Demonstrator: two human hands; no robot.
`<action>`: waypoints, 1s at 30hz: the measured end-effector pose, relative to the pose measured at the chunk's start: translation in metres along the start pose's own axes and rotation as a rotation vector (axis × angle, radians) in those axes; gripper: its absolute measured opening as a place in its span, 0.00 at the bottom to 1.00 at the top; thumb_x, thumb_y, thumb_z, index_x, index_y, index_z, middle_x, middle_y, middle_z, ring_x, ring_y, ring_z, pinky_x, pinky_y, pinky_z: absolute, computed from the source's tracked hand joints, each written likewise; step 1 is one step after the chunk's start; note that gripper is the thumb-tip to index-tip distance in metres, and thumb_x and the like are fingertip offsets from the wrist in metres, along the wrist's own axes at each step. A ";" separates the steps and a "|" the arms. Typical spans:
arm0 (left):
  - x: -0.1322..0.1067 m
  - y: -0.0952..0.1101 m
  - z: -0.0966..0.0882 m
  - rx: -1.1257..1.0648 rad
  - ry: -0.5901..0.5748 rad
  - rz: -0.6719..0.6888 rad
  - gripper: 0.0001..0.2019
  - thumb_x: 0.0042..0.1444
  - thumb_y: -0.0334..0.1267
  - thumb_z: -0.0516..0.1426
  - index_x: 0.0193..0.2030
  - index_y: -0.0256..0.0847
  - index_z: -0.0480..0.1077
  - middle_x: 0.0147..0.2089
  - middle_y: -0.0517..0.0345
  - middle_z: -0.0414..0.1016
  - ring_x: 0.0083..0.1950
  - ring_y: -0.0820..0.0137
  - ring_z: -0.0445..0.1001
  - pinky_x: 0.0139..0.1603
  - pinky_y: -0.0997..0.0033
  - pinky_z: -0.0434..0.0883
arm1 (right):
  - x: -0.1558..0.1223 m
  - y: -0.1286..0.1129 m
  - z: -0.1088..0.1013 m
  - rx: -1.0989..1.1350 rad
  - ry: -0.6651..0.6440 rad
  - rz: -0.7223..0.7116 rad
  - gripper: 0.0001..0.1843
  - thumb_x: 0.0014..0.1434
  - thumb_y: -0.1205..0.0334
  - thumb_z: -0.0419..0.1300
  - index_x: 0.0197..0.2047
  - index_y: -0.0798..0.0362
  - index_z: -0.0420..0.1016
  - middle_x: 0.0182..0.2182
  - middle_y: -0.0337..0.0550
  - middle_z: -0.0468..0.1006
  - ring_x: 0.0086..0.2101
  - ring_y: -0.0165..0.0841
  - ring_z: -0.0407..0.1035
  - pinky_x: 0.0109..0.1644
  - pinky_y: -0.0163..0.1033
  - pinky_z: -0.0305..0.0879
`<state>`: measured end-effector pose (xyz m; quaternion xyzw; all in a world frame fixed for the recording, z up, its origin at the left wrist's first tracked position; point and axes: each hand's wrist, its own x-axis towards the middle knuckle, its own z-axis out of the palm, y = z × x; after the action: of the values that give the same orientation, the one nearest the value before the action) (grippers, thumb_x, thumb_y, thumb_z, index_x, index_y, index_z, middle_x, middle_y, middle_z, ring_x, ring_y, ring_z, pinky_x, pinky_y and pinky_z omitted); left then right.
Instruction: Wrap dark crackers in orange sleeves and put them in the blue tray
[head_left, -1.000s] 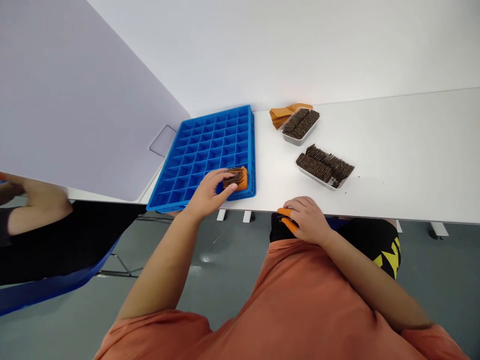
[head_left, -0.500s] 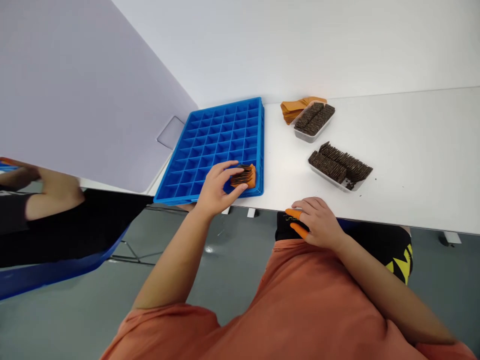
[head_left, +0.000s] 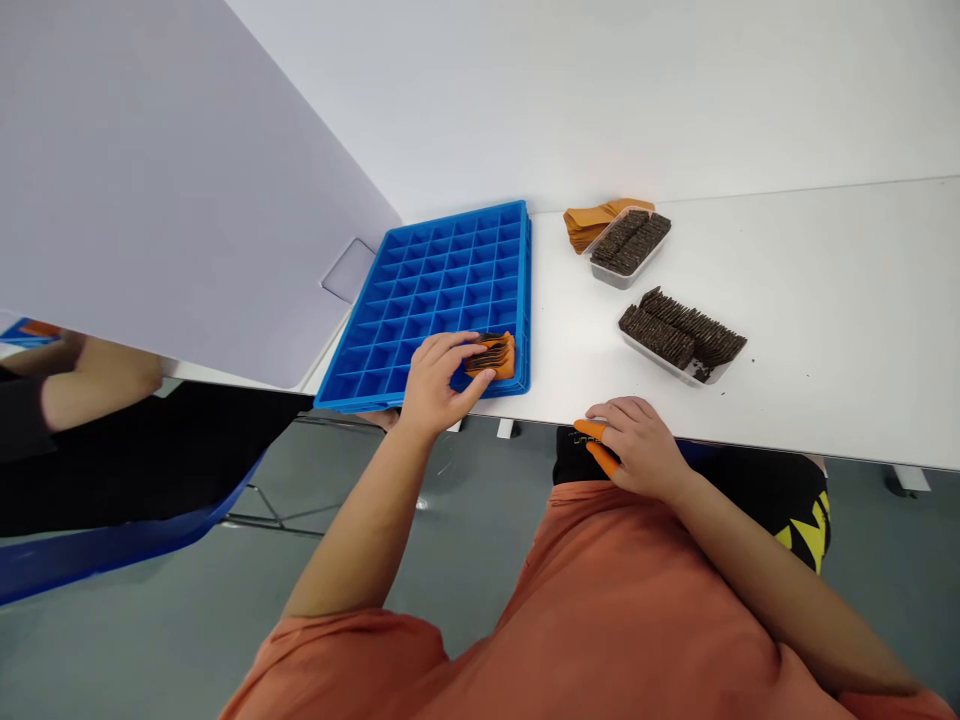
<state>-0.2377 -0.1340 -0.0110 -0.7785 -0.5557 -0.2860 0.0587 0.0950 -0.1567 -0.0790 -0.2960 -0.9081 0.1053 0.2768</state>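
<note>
Left hand — thumb and fingers closed on orange-wrapped bundle, which sits in the near-right corner cell of blue tray; best kept square to the cell walls. Tray's near rim lies at table edge, bare room to its right. Right hand — curled at the edge, hold unclear.

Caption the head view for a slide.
Left hand holds an orange-and-dark stack in a blue grid tray; right hand rests at the table edge.

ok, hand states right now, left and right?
Left hand: closed on the orange stack at the near corner of the blue tray.
Right hand: curled at the table edge; contents cannot be told.
</note>
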 end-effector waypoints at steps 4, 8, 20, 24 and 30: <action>0.002 0.006 0.000 0.023 -0.049 -0.065 0.21 0.61 0.52 0.60 0.56 0.45 0.74 0.61 0.47 0.77 0.63 0.54 0.73 0.67 0.46 0.67 | 0.000 0.000 0.000 0.026 -0.010 0.010 0.11 0.67 0.62 0.59 0.48 0.52 0.81 0.52 0.49 0.81 0.50 0.44 0.68 0.56 0.54 0.64; 0.006 0.012 -0.001 0.042 -0.080 -0.086 0.21 0.61 0.54 0.58 0.56 0.46 0.74 0.61 0.49 0.77 0.63 0.53 0.73 0.68 0.45 0.65 | 0.000 0.000 0.001 0.022 -0.009 0.011 0.11 0.68 0.61 0.58 0.47 0.52 0.82 0.52 0.49 0.81 0.49 0.44 0.68 0.56 0.54 0.64; 0.014 0.018 -0.001 0.009 -0.084 -0.074 0.18 0.58 0.51 0.61 0.49 0.43 0.70 0.58 0.45 0.75 0.64 0.53 0.70 0.68 0.46 0.65 | 0.001 0.000 0.003 0.008 0.013 -0.003 0.10 0.68 0.61 0.59 0.46 0.53 0.81 0.52 0.49 0.81 0.49 0.43 0.68 0.55 0.53 0.65; 0.016 0.023 -0.005 0.116 -0.137 -0.083 0.21 0.59 0.56 0.61 0.51 0.44 0.71 0.63 0.46 0.72 0.68 0.48 0.64 0.70 0.42 0.60 | 0.001 0.001 0.004 0.008 0.005 0.000 0.10 0.68 0.61 0.59 0.46 0.53 0.81 0.52 0.49 0.81 0.49 0.44 0.68 0.56 0.53 0.65; 0.024 0.028 -0.005 0.261 -0.187 -0.095 0.24 0.55 0.63 0.64 0.47 0.46 0.75 0.59 0.45 0.74 0.64 0.43 0.65 0.70 0.33 0.52 | 0.000 0.002 0.005 0.023 0.004 0.000 0.10 0.67 0.61 0.59 0.46 0.52 0.81 0.52 0.51 0.81 0.49 0.44 0.69 0.55 0.54 0.64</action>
<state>-0.2093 -0.1269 0.0120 -0.7603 -0.6274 -0.1402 0.0934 0.0932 -0.1556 -0.0835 -0.2932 -0.9063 0.1151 0.2817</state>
